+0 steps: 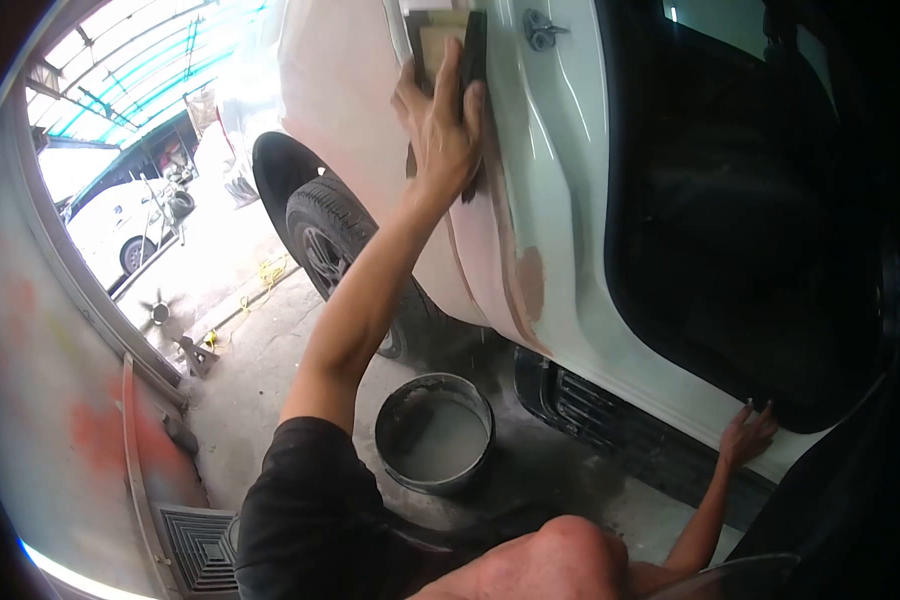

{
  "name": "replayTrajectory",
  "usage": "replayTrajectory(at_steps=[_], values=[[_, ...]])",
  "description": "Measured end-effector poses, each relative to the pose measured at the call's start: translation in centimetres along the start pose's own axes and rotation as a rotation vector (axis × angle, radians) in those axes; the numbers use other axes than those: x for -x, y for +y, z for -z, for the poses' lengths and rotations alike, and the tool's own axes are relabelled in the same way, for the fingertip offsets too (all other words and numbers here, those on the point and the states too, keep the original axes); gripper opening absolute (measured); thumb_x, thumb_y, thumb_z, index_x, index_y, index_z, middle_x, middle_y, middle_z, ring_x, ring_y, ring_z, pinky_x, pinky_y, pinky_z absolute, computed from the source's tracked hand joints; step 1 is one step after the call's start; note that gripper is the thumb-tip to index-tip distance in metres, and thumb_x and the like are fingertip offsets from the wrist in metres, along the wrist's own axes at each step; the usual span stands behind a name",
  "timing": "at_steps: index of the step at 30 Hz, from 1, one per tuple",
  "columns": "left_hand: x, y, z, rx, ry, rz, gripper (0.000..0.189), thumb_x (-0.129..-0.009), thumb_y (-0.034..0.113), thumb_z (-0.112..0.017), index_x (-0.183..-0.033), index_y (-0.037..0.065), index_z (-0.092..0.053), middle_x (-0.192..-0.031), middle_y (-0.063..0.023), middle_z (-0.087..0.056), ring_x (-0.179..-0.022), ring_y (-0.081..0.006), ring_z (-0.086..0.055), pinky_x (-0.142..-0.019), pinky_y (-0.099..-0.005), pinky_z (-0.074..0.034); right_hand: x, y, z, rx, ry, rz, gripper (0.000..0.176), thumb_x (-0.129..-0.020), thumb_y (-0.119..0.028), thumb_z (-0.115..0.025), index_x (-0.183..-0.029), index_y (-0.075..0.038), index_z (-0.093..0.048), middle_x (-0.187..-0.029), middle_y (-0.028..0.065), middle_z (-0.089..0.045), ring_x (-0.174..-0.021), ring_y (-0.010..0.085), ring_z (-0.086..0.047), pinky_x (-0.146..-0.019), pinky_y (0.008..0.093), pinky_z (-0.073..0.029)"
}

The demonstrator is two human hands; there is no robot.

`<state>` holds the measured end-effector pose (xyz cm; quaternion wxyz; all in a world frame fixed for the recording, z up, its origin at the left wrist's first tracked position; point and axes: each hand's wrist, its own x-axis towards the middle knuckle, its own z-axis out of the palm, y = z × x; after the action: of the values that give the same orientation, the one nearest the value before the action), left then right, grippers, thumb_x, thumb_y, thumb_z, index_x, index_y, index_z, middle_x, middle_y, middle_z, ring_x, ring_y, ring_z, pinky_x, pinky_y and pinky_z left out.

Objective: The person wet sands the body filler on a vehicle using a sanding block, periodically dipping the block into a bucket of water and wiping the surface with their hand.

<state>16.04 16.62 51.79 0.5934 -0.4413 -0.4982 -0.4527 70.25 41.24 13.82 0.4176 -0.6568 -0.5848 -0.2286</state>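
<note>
My left hand is raised against the pale rear body panel of a vehicle. Its fingers are spread over a long, dark-edged sanding block with a tan middle, gripping it against the panel beside the door opening. Pinkish and brown patches of bare filler or primer show along the panel edge below. Low on the right, my right hand rests on the white door sill, fingers apart and fingertips at its dark inner edge. Nothing shows in that hand.
A black bucket of cloudy water stands on the concrete floor beneath my left arm. Nearby are a rear wheel, a dark side step and a door latch striker. A paint-marked panel stands at left; a yellow cord lies beyond.
</note>
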Motion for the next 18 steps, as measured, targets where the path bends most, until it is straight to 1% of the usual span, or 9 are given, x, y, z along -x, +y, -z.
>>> replayTrajectory(at_steps=[1,4,6,10,11,12,13,17,18], values=[[-0.4,-0.5,-0.1,0.071,-0.009,-0.005,0.055,-0.096,0.026,-0.065,-0.149,0.019,-0.051,-0.141,-0.0404,-0.04,-0.128,-0.0559,-0.04,-0.112,-0.0623,-0.028,-0.2,-0.1,-0.2,0.003,-0.026,-0.022,0.055,-0.103,-0.05,-0.048,-0.15,-0.023,-0.047,-0.133,0.0209,-0.051,-0.107,0.0432,-0.06,-0.091,0.0534,-0.047],[-10.6,-4.1,-2.2,0.398,-0.12,0.057,0.049,-0.102,0.029,-0.057,-0.145,0.008,-0.051,-0.137,-0.0335,-0.051,-0.133,-0.052,-0.038,-0.112,-0.0583,-0.031,-0.4,-0.3,-0.1,0.0,0.025,-0.006,0.055,-0.103,-0.051,-0.048,-0.15,-0.023,-0.046,-0.135,0.0209,-0.051,-0.109,0.0435,-0.06,-0.093,0.0545,-0.047],[-15.9,0.2,1.6,0.262,-0.36,0.46,0.051,-0.108,0.034,-0.042,-0.156,0.017,-0.038,-0.142,-0.0323,-0.044,-0.121,-0.0438,-0.056,-0.1,-0.0584,-0.053,-0.5,-0.2,-0.4,-0.004,0.051,0.02,0.055,-0.103,-0.05,-0.048,-0.151,-0.023,-0.046,-0.136,0.0211,-0.05,-0.11,0.0433,-0.059,-0.094,0.0542,-0.046],[-5.2,-2.3,-2.3,0.028,0.068,0.079,0.05,-0.101,0.026,-0.058,-0.147,0.01,-0.05,-0.14,-0.0288,-0.052,-0.136,-0.0515,-0.036,-0.113,-0.0582,-0.031,-0.3,-0.1,0.3,-0.061,0.06,0.062,0.056,-0.103,-0.05,-0.048,-0.151,-0.022,-0.046,-0.137,0.0209,-0.05,-0.113,0.0425,-0.058,-0.097,0.0528,-0.045],[-0.8,-1.5,-1.9,0.069,0.064,-0.001,0.053,-0.098,0.024,-0.061,-0.149,0.014,-0.051,-0.145,-0.032,-0.046,-0.136,-0.0517,-0.035,-0.114,-0.0577,-0.029,-0.4,-0.2,0.4,-0.053,0.026,0.039,0.056,-0.103,-0.05,-0.048,-0.151,-0.022,-0.046,-0.136,0.0208,-0.05,-0.113,0.0419,-0.058,-0.097,0.0525,-0.045],[3.8,0.2,-1.2,0.162,0.052,0.034,0.055,-0.096,0.026,-0.065,-0.149,0.022,-0.053,-0.148,-0.0394,-0.035,-0.136,-0.0557,-0.035,-0.115,-0.0611,-0.024,-0.5,-0.4,0.4,-0.042,-0.007,0.014,0.056,-0.103,-0.05,-0.048,-0.15,-0.022,-0.046,-0.135,0.0206,-0.051,-0.114,0.0413,-0.058,-0.097,0.0522,-0.045],[6.5,1.1,-0.4,0.199,-0.004,0.016,0.055,-0.096,0.026,-0.065,-0.149,0.024,-0.053,-0.149,-0.0393,-0.033,-0.136,-0.0563,-0.033,-0.116,-0.0618,-0.022,-0.3,-0.2,0.4,-0.03,-0.04,-0.013,0.055,-0.103,-0.05,-0.048,-0.15,-0.022,-0.047,-0.135,0.0205,-0.051,-0.114,0.0407,-0.058,-0.097,0.0519,-0.045],[-1.2,-1.3,-1.5,0.212,0.023,-0.015,0.048,-0.098,0.028,-0.061,-0.144,0.016,-0.056,-0.148,-0.0393,-0.034,-0.136,-0.0545,-0.034,-0.115,-0.0639,-0.021,0.0,0.2,-0.4,-0.004,-0.013,0.01,0.054,-0.103,-0.051,-0.048,-0.149,-0.022,-0.049,-0.134,0.0204,-0.052,-0.113,0.0401,-0.058,-0.097,0.0515,-0.045],[-5.1,-1.1,-1.3,0.127,-0.038,0.119,0.05,-0.103,0.032,-0.052,-0.15,0.018,-0.047,-0.148,-0.0365,-0.035,-0.136,-0.05,-0.037,-0.112,-0.0633,-0.032,-0.2,0.3,-0.2,-0.004,-0.025,0.017,0.054,-0.103,-0.05,-0.049,-0.148,-0.021,-0.049,-0.133,0.0204,-0.052,-0.113,0.04,-0.059,-0.097,0.0512,-0.045]])
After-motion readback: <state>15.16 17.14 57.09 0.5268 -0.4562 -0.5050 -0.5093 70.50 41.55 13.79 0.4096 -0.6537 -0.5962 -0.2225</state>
